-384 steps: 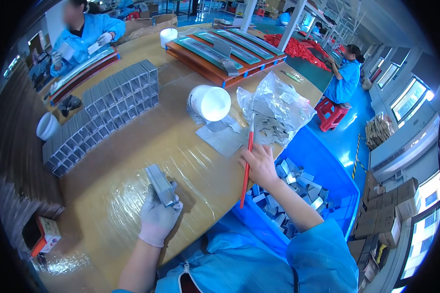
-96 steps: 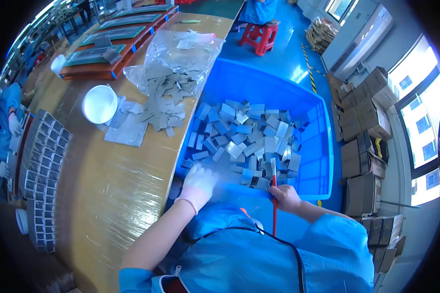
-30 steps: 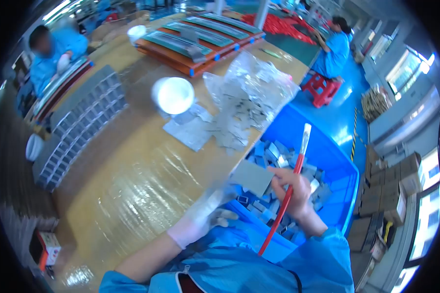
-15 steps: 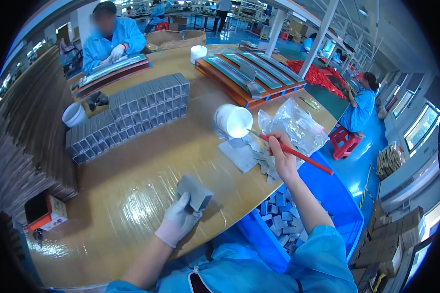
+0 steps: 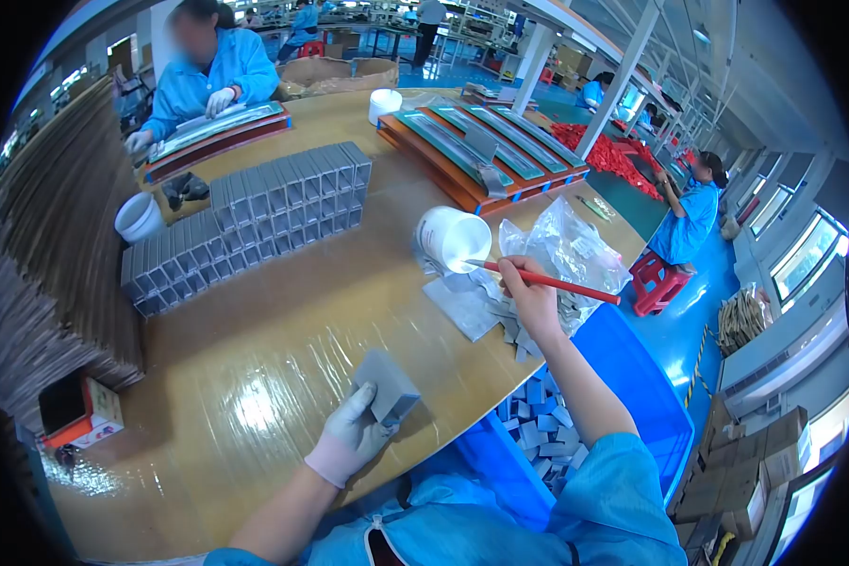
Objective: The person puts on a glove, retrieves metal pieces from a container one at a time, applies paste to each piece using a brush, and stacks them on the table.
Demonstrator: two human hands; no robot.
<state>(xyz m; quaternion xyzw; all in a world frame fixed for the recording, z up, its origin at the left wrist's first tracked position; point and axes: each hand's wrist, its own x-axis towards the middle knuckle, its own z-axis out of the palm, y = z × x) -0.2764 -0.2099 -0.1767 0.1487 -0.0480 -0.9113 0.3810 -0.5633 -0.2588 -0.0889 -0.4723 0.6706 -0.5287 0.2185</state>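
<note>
My left hand (image 5: pixel 351 439), in a white glove, is closed around a small grey box (image 5: pixel 387 385) above the near part of the table. Bare and closed, my right hand (image 5: pixel 532 300) grips a red-handled brush (image 5: pixel 571 285). The brush's tip reaches the mouth of a white tub (image 5: pixel 453 239), which is tilted toward me; what is inside is hard to make out. Grey flat pieces (image 5: pixel 464 307) lie under and beside the tub, next to a clear plastic bag (image 5: pixel 571 250).
Stacked grey boxes (image 5: pixel 255 226) stand left of centre. A blue bin (image 5: pixel 632 377) with many grey pieces sits at the table's right edge. Orange racks with green-edged strips (image 5: pixel 481 151) are at the back. Across the table a co-worker (image 5: pixel 208 75) works. Cardboard sheets (image 5: pixel 66 236) rise at left.
The brush has shifted slightly left and lies flatter, its tip at the tub's mouth. My left hand and the grey box have moved slightly right and down. The co-worker's hands have moved apart.
</note>
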